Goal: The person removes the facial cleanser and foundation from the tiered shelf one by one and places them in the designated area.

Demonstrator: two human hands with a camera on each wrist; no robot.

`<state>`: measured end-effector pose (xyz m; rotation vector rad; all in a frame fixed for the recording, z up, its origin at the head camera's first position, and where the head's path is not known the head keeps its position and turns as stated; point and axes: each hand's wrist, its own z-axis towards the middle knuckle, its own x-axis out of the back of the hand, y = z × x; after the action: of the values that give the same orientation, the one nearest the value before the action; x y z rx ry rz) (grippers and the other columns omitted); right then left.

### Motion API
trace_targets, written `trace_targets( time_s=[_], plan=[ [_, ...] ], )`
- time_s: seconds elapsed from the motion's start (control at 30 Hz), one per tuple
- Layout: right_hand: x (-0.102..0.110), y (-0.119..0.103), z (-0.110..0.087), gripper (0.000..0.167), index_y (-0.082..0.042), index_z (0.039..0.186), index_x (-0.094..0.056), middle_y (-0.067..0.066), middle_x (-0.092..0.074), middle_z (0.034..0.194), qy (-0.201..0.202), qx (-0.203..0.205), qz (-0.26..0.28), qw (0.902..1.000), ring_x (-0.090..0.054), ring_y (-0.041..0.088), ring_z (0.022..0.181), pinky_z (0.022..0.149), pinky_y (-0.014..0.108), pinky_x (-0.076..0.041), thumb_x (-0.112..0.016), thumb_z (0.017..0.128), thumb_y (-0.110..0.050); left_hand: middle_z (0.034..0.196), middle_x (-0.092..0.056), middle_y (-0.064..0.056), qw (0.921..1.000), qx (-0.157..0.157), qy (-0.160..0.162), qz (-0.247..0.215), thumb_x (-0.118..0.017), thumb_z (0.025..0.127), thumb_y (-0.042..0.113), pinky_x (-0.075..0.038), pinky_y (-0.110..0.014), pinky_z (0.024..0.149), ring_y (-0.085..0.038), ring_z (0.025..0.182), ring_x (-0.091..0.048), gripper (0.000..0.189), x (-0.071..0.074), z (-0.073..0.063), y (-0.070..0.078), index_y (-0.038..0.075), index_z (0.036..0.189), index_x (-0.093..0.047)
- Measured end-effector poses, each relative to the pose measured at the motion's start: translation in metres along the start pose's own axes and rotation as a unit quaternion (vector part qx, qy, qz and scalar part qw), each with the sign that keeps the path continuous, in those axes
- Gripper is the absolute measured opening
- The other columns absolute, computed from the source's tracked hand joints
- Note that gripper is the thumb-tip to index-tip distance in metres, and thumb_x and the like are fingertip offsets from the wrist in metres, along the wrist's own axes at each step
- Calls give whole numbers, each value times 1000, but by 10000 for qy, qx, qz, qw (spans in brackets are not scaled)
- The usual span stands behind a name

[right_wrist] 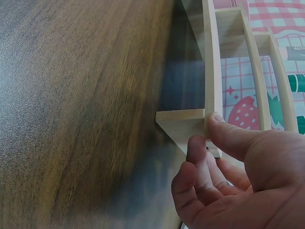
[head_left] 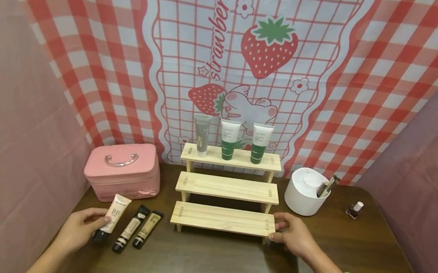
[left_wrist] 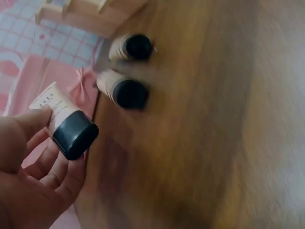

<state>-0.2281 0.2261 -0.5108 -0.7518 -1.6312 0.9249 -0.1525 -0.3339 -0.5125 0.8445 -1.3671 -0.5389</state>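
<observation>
My left hand [head_left: 76, 230] pinches a beige BB cream tube [head_left: 117, 212] between thumb and fingers, its black cap [left_wrist: 76, 134] pointing down. To the right of it, two more black-capped tubes lie on the table, a beige one [head_left: 129, 231] and a golden one [head_left: 147, 230]. My right hand [head_left: 295, 236] grips the right end of the lowest step of a three-step wooden rack [head_left: 223, 219]. In the right wrist view, the thumb presses on the board's edge and the fingers curl beneath. On the top step stand a grey tube [head_left: 202, 135] and two white-and-green tubes [head_left: 229, 139].
A pink case [head_left: 121, 171] with a silver handle stands left of the rack. To the right are a white round organizer [head_left: 304, 199] holding a few slim items and a small dark nail polish bottle [head_left: 354, 211]. A strawberry-print cloth [head_left: 184, 31] hangs behind the table.
</observation>
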Motion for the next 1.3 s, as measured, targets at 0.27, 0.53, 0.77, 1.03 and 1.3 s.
trace_targets(
  time_s=[0.27, 0.53, 0.77, 1.03, 1.3],
  plan=[
    [0, 1, -1, 65, 9, 136, -53, 17, -68, 101, -6, -10, 5, 10000, -63, 19, 71, 49, 36, -50, -83, 79, 1, 106, -76, -17, 9983, 317, -357, 334, -73, 96, 20, -52, -22, 69, -7, 83, -65, 37, 4, -2, -20, -7, 121, -70],
    [0, 1, -2, 64, 9, 136, -53, 16, -69, 100, 5, -32, 18, 10000, -63, 20, 69, 50, 36, -50, -83, 79, 1, 103, -77, -16, 9956, 254, -395, 817, -72, 96, 21, -50, -30, 75, -17, 90, -67, 32, 4, -2, -24, -3, 117, -73],
    [0, -1, 0, 63, 7, 135, -55, 16, -70, 99, 2, -36, -35, 10000, -60, 20, 66, 50, 37, -50, -83, 79, 1, 99, -77, -15, 9928, 123, -313, 1147, -72, 96, 20, -51, -34, 75, -19, 87, -68, 29, 3, 0, -23, -3, 114, -74],
    [1, -2, 3, 62, 7, 135, -55, 16, -70, 99, -14, -12, -70, 10000, -60, 20, 66, 50, 37, -50, -84, 80, 0, 94, -77, -11, 9841, -115, -158, 1767, -70, 95, 24, -54, -45, 75, -27, 86, -71, 25, 8, 6, -12, 2, 105, -77],
    [2, 0, 3, 62, 7, 134, -56, 15, -69, 98, -33, -17, -78, 10000, -60, 20, 67, 50, 37, -50, -83, 79, 1, 89, -76, -5, 9786, -1259, 522, 1542, -71, 97, 24, -52, -36, 70, -15, 78, -65, 19, 5, 23, 48, 8, 103, -77]
  ],
)
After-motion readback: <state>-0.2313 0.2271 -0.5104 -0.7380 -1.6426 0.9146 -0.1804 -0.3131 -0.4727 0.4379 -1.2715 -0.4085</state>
